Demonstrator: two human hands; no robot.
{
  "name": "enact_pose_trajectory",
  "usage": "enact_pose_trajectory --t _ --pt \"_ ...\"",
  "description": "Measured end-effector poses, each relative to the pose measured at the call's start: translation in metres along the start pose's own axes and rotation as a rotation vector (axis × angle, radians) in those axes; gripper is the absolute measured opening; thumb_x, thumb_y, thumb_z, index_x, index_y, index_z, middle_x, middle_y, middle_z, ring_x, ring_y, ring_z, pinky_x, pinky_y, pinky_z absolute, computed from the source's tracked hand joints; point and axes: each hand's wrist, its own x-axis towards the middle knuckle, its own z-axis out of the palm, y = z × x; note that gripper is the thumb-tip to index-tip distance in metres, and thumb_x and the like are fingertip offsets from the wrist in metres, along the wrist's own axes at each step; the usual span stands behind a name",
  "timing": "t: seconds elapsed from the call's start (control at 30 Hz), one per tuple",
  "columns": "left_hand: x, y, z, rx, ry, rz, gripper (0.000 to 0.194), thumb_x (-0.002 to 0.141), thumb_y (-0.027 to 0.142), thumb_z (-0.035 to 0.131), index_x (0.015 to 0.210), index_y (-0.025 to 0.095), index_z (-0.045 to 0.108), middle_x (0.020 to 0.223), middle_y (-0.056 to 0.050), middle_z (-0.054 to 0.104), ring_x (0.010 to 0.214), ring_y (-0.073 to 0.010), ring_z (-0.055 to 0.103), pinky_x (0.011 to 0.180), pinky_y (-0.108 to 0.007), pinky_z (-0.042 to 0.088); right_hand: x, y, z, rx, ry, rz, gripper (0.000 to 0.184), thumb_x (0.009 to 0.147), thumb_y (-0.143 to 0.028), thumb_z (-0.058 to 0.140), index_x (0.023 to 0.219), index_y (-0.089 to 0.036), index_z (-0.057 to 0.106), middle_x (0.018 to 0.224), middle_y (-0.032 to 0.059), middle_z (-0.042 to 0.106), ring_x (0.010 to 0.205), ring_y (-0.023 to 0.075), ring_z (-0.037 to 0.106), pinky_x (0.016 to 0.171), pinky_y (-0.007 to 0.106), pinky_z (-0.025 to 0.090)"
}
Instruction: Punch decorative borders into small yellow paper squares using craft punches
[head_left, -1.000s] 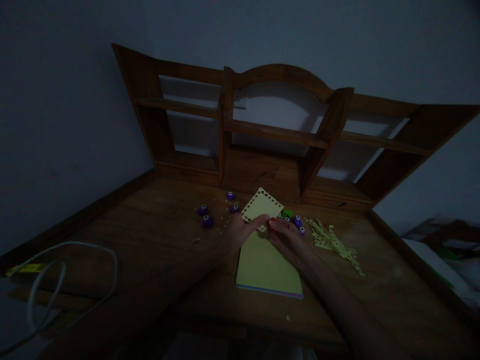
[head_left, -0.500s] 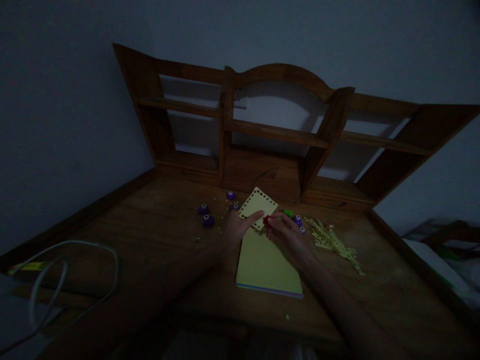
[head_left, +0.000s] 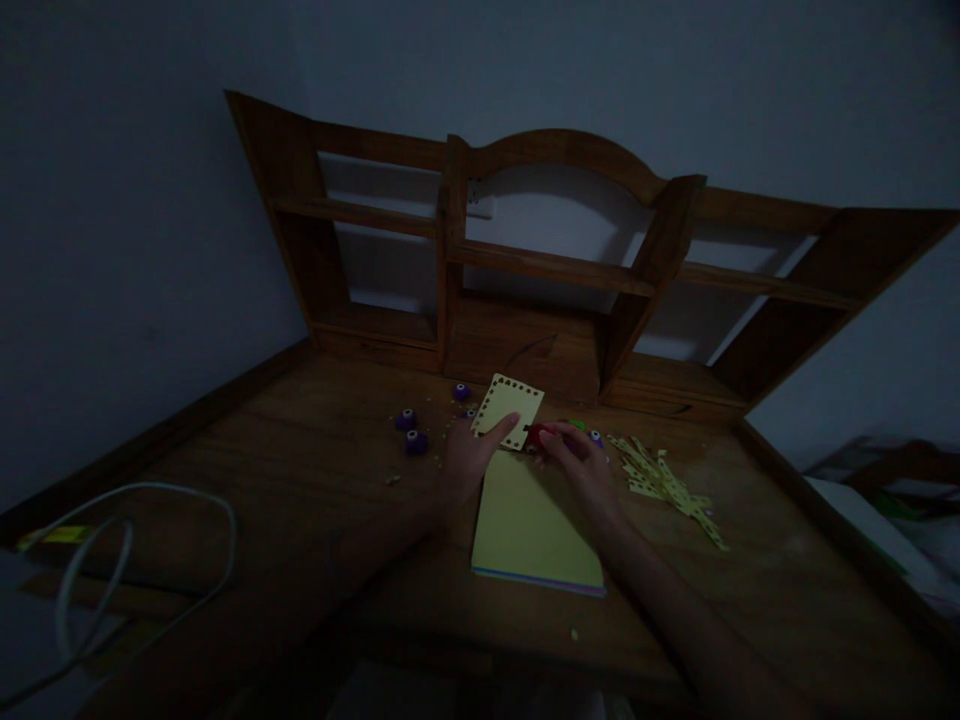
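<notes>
My left hand [head_left: 469, 460] pinches a small yellow paper card [head_left: 508, 403] whose edges are punched with little holes, holding it up just above the desk. My right hand [head_left: 574, 460] is closed on a small red punch [head_left: 536, 437] at the card's right lower edge. Both hands hover over the far end of a yellow paper pad [head_left: 532, 525] that lies flat on the wooden desk [head_left: 300, 470]. The light is dim.
Several purple punches [head_left: 412, 440] and paper bits lie left of the hands. A green punch [head_left: 576, 425] and another purple one sit behind my right hand. Punched yellow strips [head_left: 667, 485] lie at the right. A wooden hutch [head_left: 555, 270] stands behind; white cable [head_left: 135, 540] loops at left.
The card has turned and sunk lower toward the desk. My right hand has brought the red punch up against the card's edge; both hands shifted slightly away from me.
</notes>
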Motion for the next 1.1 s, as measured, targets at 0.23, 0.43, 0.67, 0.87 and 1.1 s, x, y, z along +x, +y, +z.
enact_pose_trajectory --t 0.23,0.43,0.67,0.87,1.1 --pt "0.015 -0.006 -0.009 0.046 0.048 0.008 0.037 0.067 0.044 0.073 0.089 0.014 0.072 0.094 -0.012 0.072 0.088 -0.0267 0.068 0.075 -0.035 0.053 0.007 0.004 -0.01 -0.017 0.084 0.025 0.03 0.072 -0.043 0.071 0.093 -0.021 0.067 0.078 0.0036 0.07 0.062 0.0162 0.059 0.065 0.031 0.045" --pt "0.012 -0.002 -0.005 0.006 0.024 -0.031 0.036 0.064 0.043 0.076 0.086 0.014 0.072 0.09 -0.012 0.072 0.079 -0.0262 0.069 0.069 -0.035 0.055 0.007 0.009 -0.011 0.052 0.068 0.07 0.028 0.074 -0.044 0.068 0.091 -0.022 0.068 0.08 0.0031 0.07 0.061 0.0174 0.06 0.066 0.033 0.047" --pt "0.01 -0.008 -0.002 0.017 -0.059 0.01 0.04 0.067 0.047 0.072 0.084 0.01 0.07 0.077 -0.011 0.072 0.055 -0.0188 0.065 0.05 -0.028 0.051 0.005 0.015 -0.009 0.067 -0.116 0.084 0.025 0.078 -0.04 0.064 0.095 -0.022 0.069 0.085 0.0033 0.069 0.063 0.0159 0.06 0.063 0.031 0.047" --pt "0.009 -0.01 -0.001 -0.067 -0.184 -0.012 0.041 0.066 0.041 0.075 0.091 0.01 0.069 0.089 -0.011 0.072 0.06 -0.0183 0.066 0.057 -0.029 0.055 0.003 0.018 -0.007 0.087 -0.121 0.111 0.023 0.076 -0.038 0.066 0.09 -0.021 0.07 0.078 0.0028 0.066 0.056 0.0135 0.056 0.055 0.028 0.043" --pt "0.006 -0.01 0.0 -0.079 -0.289 -0.035 0.045 0.062 0.037 0.078 0.096 0.011 0.068 0.097 -0.013 0.071 0.077 -0.0231 0.068 0.069 -0.033 0.056 0.008 0.022 -0.014 0.166 -0.117 0.139 0.02 0.076 -0.03 0.057 0.089 -0.022 0.069 0.082 0.0012 0.064 0.047 0.0093 0.047 0.04 0.022 0.031"
